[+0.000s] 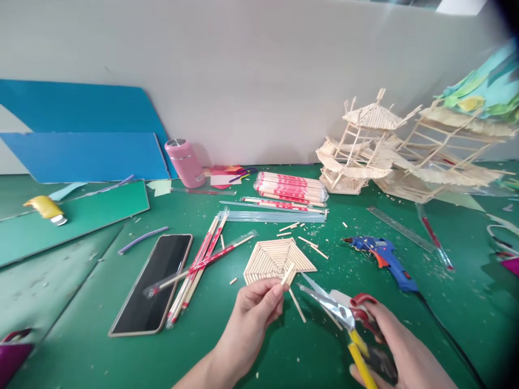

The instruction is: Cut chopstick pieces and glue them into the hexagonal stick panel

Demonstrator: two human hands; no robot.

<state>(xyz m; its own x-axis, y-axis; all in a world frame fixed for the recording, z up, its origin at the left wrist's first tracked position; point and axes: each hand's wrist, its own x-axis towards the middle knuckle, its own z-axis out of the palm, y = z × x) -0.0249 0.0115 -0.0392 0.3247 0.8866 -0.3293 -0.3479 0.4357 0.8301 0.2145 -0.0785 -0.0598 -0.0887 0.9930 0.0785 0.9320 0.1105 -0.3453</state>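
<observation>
My left hand [259,310] pinches a short piece of wooden stick [288,273] between thumb and fingertips. Just behind it a panel of glued wooden sticks [272,254] lies on the green table, its sticks set in nested angled rows. In my right hand [395,340] is a pair of shears [344,316] with silver blades and red and yellow handles. Their blades are apart and point toward the panel and the left hand. Two thin sticks lie on the table under and beside the blades, one of them a loose stick [298,306] near my left fingertips.
A blue glue gun [383,259] with its black cord lies at right. Wrapped chopsticks [198,265] partly cover a phone [154,286] at left. Behind are a chopstick bundle [290,188], a pink bottle [185,163] and a stick-built pagoda model [357,146]. A yellow cutter [45,208] lies far left.
</observation>
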